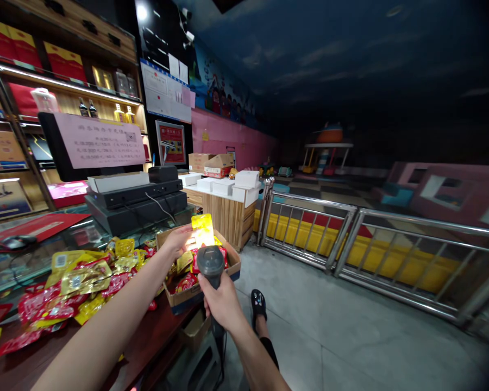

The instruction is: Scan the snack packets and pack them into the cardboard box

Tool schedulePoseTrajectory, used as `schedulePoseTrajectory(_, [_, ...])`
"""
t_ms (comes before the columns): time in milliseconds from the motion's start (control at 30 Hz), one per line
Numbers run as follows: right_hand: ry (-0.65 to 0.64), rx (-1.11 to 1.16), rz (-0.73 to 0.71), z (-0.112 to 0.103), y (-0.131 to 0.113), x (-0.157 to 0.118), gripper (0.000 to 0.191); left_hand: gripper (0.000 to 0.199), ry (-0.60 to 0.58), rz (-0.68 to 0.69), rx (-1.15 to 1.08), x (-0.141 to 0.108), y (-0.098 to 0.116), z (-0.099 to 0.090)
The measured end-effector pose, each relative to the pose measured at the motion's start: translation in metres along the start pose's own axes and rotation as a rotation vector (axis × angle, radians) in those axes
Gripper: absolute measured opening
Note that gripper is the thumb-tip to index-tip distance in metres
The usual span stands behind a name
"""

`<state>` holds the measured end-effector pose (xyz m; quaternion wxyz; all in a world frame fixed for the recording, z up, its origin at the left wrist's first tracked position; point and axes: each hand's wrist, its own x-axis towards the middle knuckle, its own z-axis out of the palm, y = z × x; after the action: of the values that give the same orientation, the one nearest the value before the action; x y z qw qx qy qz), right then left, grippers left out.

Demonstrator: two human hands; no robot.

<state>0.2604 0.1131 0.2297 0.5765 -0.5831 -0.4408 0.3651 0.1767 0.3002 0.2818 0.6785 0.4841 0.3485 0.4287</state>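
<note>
My left hand (178,242) is closed on the left edge of a small yellow snack packet (202,228), holding it up over an open cardboard box (233,265). Bright light washes out the packet's lower part. In my right hand (222,298) is a dark handheld barcode scanner (211,263), its head just below the packet and its cable hanging down. Red and yellow packets lie inside the box. Left of it, a loose heap of red, yellow and gold snack packets (85,277) spreads over the counter, partly behind my left forearm.
A monitor (49,146) with a pink paper sign and black cash-register equipment (136,203) stand behind the heap. White boxes (224,187) rest on a wooden cabinet (222,217). Metal railings (309,231) run along the right. My foot in a black shoe (258,307) is on the tiled floor.
</note>
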Motion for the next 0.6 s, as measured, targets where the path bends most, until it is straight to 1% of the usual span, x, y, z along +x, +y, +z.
schedulePoseTrajectory(100, [-0.005, 0.013, -0.002, -0.001, -0.001, -0.001, 0.032, 0.049, 0.058, -0.049, 0.005, 0.001, -0.001, -0.001])
schedulePoseTrajectory(233, [-0.014, 0.019, 0.004, -0.002, -0.004, -0.004, 0.037, 0.036, 0.080, -0.054, 0.002, 0.001, 0.002, -0.003])
schedulePoseTrajectory(333, [-0.025, 0.015, 0.009, 0.001, -0.005, -0.005, 0.034, 0.033, 0.115, -0.038, -0.025, 0.000, 0.005, -0.012])
schedulePoseTrajectory(433, [-0.036, 0.014, 0.025, 0.009, -0.003, -0.005, 0.031, 0.037, 0.150, -0.024, -0.056, -0.003, 0.009, -0.034])
schedulePoseTrajectory(500, [-0.045, 0.010, 0.036, 0.017, -0.001, -0.006, 0.031, 0.041, 0.168, -0.016, -0.042, -0.007, 0.010, -0.056])
schedulePoseTrajectory(600, [-0.076, 0.013, 0.058, 0.031, 0.001, -0.007, 0.031, 0.046, 0.218, 0.002, 0.032, -0.020, 0.009, -0.095])
